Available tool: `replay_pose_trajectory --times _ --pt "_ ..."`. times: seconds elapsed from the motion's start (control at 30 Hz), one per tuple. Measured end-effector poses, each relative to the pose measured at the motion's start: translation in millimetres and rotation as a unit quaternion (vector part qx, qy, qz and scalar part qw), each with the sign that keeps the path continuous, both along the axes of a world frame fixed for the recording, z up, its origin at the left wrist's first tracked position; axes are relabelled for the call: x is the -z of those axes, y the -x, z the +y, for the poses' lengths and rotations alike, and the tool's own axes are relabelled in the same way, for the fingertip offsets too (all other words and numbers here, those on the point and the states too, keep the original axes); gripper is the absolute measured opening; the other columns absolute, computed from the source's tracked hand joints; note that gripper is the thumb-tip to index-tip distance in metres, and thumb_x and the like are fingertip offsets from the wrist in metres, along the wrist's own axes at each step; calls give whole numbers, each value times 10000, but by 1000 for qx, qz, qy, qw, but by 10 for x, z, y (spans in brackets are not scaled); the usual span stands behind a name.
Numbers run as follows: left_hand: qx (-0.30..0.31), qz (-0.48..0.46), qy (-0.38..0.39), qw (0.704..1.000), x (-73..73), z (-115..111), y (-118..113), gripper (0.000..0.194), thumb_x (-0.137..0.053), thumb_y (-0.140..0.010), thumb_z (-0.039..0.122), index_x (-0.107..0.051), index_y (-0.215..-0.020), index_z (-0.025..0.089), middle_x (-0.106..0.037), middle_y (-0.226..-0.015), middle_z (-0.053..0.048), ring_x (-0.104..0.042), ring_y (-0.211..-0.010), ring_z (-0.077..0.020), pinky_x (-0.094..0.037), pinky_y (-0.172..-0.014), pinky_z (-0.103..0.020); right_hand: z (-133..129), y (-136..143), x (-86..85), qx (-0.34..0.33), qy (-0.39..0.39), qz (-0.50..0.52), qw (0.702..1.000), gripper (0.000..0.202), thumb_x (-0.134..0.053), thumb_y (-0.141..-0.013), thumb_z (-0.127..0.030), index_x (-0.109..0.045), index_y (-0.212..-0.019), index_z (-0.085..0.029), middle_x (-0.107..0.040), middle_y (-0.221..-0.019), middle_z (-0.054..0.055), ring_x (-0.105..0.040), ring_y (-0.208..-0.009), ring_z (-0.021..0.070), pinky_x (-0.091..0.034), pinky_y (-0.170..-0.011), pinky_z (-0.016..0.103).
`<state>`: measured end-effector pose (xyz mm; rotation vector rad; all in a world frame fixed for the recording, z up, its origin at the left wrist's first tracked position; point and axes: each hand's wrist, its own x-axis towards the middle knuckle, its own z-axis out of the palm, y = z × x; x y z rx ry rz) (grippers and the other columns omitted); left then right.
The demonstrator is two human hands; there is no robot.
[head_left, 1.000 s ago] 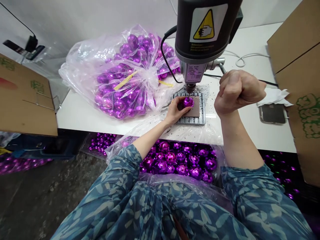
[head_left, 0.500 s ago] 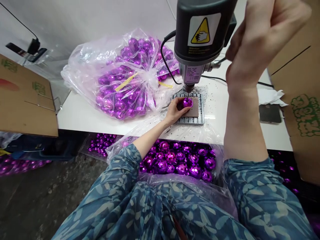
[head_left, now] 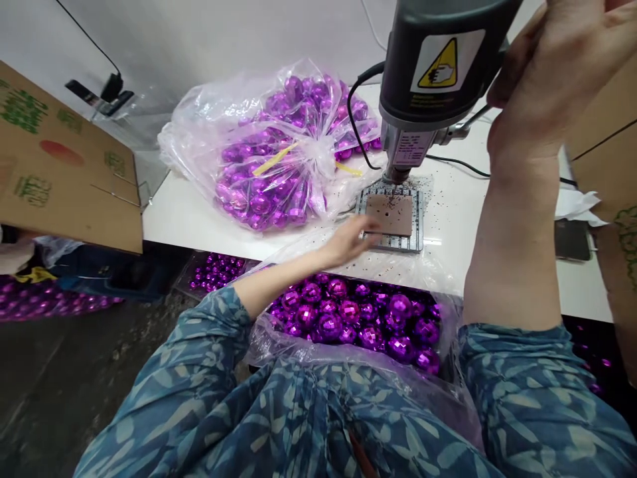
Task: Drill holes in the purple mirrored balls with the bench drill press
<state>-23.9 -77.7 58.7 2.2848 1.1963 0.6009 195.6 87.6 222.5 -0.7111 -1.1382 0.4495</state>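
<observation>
A pale wall (head_left: 223, 40) stands behind my white table (head_left: 455, 222), with one cardboard box (head_left: 74, 172) at the left and another box (head_left: 604, 149) at the right. On the far left of the table lies a knotted clear bag (head_left: 186, 133), packed with shiny purple balls. To its right is the dark drill press (head_left: 403, 79), its head above a brown board (head_left: 398, 222) that rests on a grooved metal plate (head_left: 419, 240); dark shavings (head_left: 440, 189) are scattered around. My right hand (head_left: 567, 73), partly cut off at the far right, is wrapped around the press's lever (head_left: 475, 118). My left hand (head_left: 351, 240) is at the near left corner of the board, fingers loosely spread; they blur, so I can't tell whether they touch it. Nearest me, below the table edge, loose purple balls (head_left: 348, 312) fill a clear plastic liner (head_left: 318, 353). At the right, a phone (head_left: 572, 242) lies beside white tissue (head_left: 580, 206).
</observation>
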Motion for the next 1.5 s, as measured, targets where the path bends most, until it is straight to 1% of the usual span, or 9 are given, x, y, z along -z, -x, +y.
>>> replay_pose_trajectory --times 0.13,0.27,0.43,0.63,0.77,0.97,1.13,1.27,1.5 --pt "-178 285 10 942 -289 633 347 454 -445 -1021 -1 -690 -1392 91 -701 -1411 -238 -643 -1363 -349 -565 -1116 -519 49 3 41 19 -28 32 999 589 -641 -954 -166 -116 -694 -226 -82 -688 -25 -212 -452 -24 -50 -503 240" --pt "-171 463 62 867 -396 770 471 531 -407 -980 -19 -708 -1417 5 -633 -1479 -317 -559 -1459 -437 -532 -1125 -538 -12 -1 43 12 -38 18 999 560 -618 -959 -181 -123 -698 -208 -111 -681 -24 -257 -465 -36 -78 -536 222" --pt "-136 511 71 846 -306 774 481 569 -367 -971 -11 -698 -1433 -42 -504 -1612 -355 -517 -1487 -493 -498 -1150 -576 -68 17 7 4 -42 -7 999 517 -486 -1011 -130 -106 -668 -201 -120 -625 -19 -284 -479 -17 -123 -570 235" --pt "-146 364 16 920 -313 870 711 458 -599 -919 62 -771 -1334 150 -698 -1392 -254 -614 -1371 -456 -500 -1130 -602 21 166 -43 80 -32 53 995 612 -434 -986 41 -65 -586 -239 -64 -506 -41 -126 -468 18 -69 -542 310" --pt "-185 63 -12 981 -366 819 802 307 -707 -993 342 -772 -1282 260 -758 -1249 -147 -676 -1258 -347 -532 -1107 -535 9 175 -47 80 -2 14 997 595 -446 -1022 -26 -98 -585 -230 -84 -515 -41 -132 -476 30 -104 -525 304" --pt "-177 -310 232 905 -258 662 574 497 -650 -1026 660 -714 -1372 309 -808 -1184 -115 -799 -947 -224 -667 -887 -424 -62 156 -61 71 -24 25 997 605 -445 -999 25 -89 -578 -223 -76 -500 -45 -121 -480 16 -92 -561 291" --pt "-173 -373 337 847 -42 634 314 606 -832 -897 671 -720 -1334 267 -819 -1208 -129 -818 -975 -250 -681 -929 -471 -132 160 -82 52 -24 34 998 584 -437 -1017 1 -92 -595 -210 -91 -506 -48 -151 -446 -5 -69 -579 266" --pt "-179 -365 305 861 135 656 122 730 -1006 -755 470 -689 -1375 254 -821 -1170 -75 -786 -841 -175 -678 -830 -374 -123 135 -54 47 -31 -3 998 583 -447 -1035 -44 -85 -609 -209 -112 -533 -38 -185 -458 -6 -98 -588 258" --pt "-171 -340 265 886 361 739 -42 595 -958 -814 360 -668 -1293 158 -806 -1082 -89 -756 -860 -157 -625 -771 -292 -8 123 12 67 -33 -15 997 561 -409 -1067 -106 -44 -659 -230 -61 -602 -26 -149 -516 16 -114 -584 286"
